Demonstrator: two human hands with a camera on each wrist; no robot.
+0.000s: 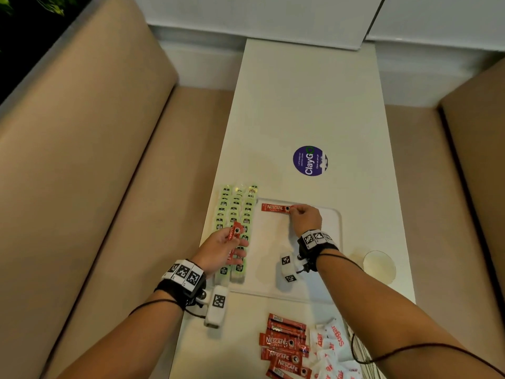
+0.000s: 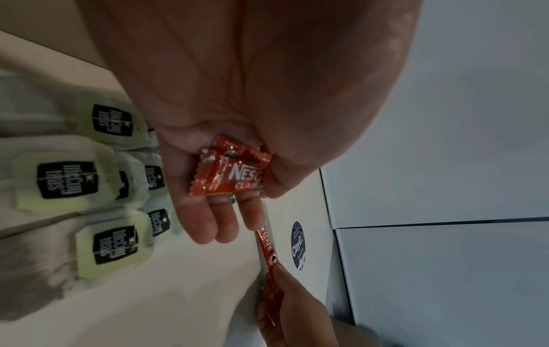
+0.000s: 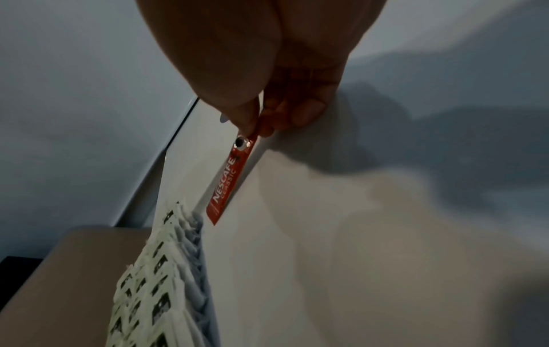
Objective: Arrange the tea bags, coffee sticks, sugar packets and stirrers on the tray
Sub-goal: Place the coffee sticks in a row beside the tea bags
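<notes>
A white tray (image 1: 332, 214) lies on the white table. Green tea bags (image 1: 235, 214) fill its left side in overlapping rows. My right hand (image 1: 293, 210) pinches one end of a red coffee stick (image 1: 274, 208) lying along the tray's far edge; the right wrist view shows this coffee stick (image 3: 228, 180) under my fingertips (image 3: 246, 119). My left hand (image 1: 232, 242) hovers palm up over the tea bags and holds a few red coffee sticks (image 2: 231, 175). More coffee sticks (image 1: 284, 348) and white sugar packets (image 1: 333, 346) lie on the table near me.
A purple round sticker (image 1: 310, 160) marks the table beyond the tray. A pale paper cup (image 1: 379, 265) stands right of the tray. Beige benches (image 1: 82, 173) flank the table on both sides. Thin dark stirrers (image 1: 363, 354) lie at the lower right, partly under my arm.
</notes>
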